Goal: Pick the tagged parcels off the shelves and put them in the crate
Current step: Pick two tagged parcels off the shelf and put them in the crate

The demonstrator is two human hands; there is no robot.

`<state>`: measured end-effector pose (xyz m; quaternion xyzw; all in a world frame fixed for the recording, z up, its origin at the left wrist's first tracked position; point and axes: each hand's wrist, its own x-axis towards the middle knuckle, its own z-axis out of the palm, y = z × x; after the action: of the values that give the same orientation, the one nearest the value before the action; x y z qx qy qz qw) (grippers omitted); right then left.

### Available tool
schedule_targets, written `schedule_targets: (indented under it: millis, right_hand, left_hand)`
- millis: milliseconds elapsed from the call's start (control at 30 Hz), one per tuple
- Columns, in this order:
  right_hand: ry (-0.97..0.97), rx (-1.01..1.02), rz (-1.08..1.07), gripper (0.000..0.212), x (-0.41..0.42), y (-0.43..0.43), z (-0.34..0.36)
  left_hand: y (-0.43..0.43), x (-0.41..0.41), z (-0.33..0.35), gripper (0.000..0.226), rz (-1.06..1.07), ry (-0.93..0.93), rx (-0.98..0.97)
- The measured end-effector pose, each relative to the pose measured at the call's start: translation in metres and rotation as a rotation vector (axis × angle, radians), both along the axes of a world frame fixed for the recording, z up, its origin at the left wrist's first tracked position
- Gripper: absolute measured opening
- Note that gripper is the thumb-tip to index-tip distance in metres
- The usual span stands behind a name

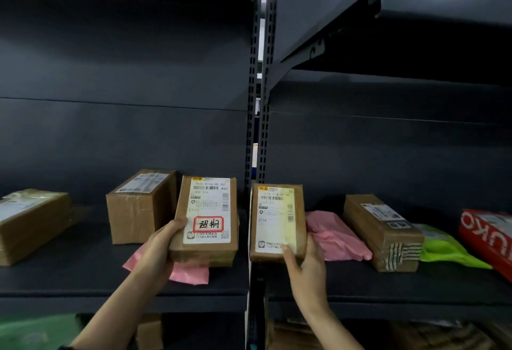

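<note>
My left hand point(159, 247) grips the lower left corner of a brown cardboard parcel point(206, 221) whose white label carries a red-bordered tag with handwriting. It is tilted up above a pink bag point(188, 272) on the left shelf. My right hand point(306, 263) grips the lower right corner of a second brown parcel point(277, 222) with a white label and no red tag that I can see, held up at the left end of the right shelf. No crate is in view.
Other cardboard boxes point(138, 205) point(30, 222) sit on the left shelf point(83, 275). The right shelf point(415, 283) holds a pink bag point(338, 236), a taped box point(385, 233), a green bag point(446, 250) and a red package point(490, 236). Dark shelf boards hang overhead. More parcels lie on the shelf below.
</note>
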<state>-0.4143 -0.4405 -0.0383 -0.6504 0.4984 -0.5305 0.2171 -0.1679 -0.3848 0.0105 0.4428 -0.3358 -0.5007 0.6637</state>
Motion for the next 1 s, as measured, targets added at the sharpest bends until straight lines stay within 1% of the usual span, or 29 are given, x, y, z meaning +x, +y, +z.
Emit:
schedule_targets:
  millis: [100, 300, 433, 500, 567, 633, 667, 733, 767, 800, 833, 900, 933, 967, 1000]
  right_hand:
    - [-0.007, 0.0, 0.011, 0.049, 0.002, -0.004, 0.002]
    - [-0.016, 0.013, 0.053, 0.028, 0.006, -0.028, 0.022]
    - [0.152, 0.104, 0.013, 0.024, -0.001, -0.043, 0.033]
    - [0.207, 0.075, 0.016, 0.02, -0.006, -0.045, 0.035]
    - [0.298, -0.06, -0.073, 0.026, -0.015, -0.044, 0.036]
    - [0.433, -0.182, -0.193, 0.041, -0.031, -0.047, 0.037]
    - [0.529, -0.186, -0.223, 0.05, -0.04, -0.052, 0.037]
    - [0.74, -0.067, -0.21, 0.067, -0.056, -0.06, 0.033]
    - [0.814, 0.006, -0.185, 0.072, -0.062, -0.063, 0.029]
    - [0.861, 0.05, -0.165, 0.073, -0.066, -0.066, 0.023]
    - [0.898, 0.052, -0.158, 0.068, -0.07, -0.067, 0.018]
    - [0.948, -0.011, -0.165, 0.051, -0.076, -0.069, 0.007]
    - [0.931, -0.042, -0.172, 0.043, -0.08, -0.069, 0.005]
    - [0.874, -0.055, -0.178, 0.038, -0.083, -0.071, 0.004]
    - [0.773, -0.059, -0.187, 0.033, -0.085, -0.071, 0.006]
  left_hand:
    - [0.001, 0.002, 0.0, 0.043, 0.006, -0.001, 0.006]
    - [-0.001, -0.001, 0.003, 0.046, 0.006, -0.002, 0.003]
    - [-0.003, -0.007, 0.006, 0.042, -0.01, -0.001, -0.005]
    - [-0.004, -0.01, 0.008, 0.04, -0.022, 0.009, -0.018]
    - [-0.005, -0.012, 0.01, 0.041, -0.027, 0.012, -0.029]
    - [-0.006, -0.014, 0.013, 0.042, -0.029, 0.001, -0.041]
    - [-0.007, -0.016, 0.015, 0.043, -0.032, -0.004, -0.044]
    - [-0.009, -0.02, 0.017, 0.043, -0.038, -0.005, -0.044]
    - [-0.009, -0.023, 0.017, 0.043, -0.041, -0.003, -0.044]
    - [-0.01, -0.025, 0.017, 0.043, -0.045, -0.004, -0.045]
    - [-0.01, -0.028, 0.017, 0.043, -0.05, -0.008, -0.046]
    - [-0.011, -0.033, 0.016, 0.044, -0.053, -0.007, -0.051]
    - [-0.011, -0.035, 0.015, 0.044, -0.053, -0.001, -0.053]
    - [-0.011, -0.037, 0.014, 0.044, -0.054, 0.007, -0.054]
    - [-0.011, -0.038, 0.014, 0.043, -0.057, 0.014, -0.055]
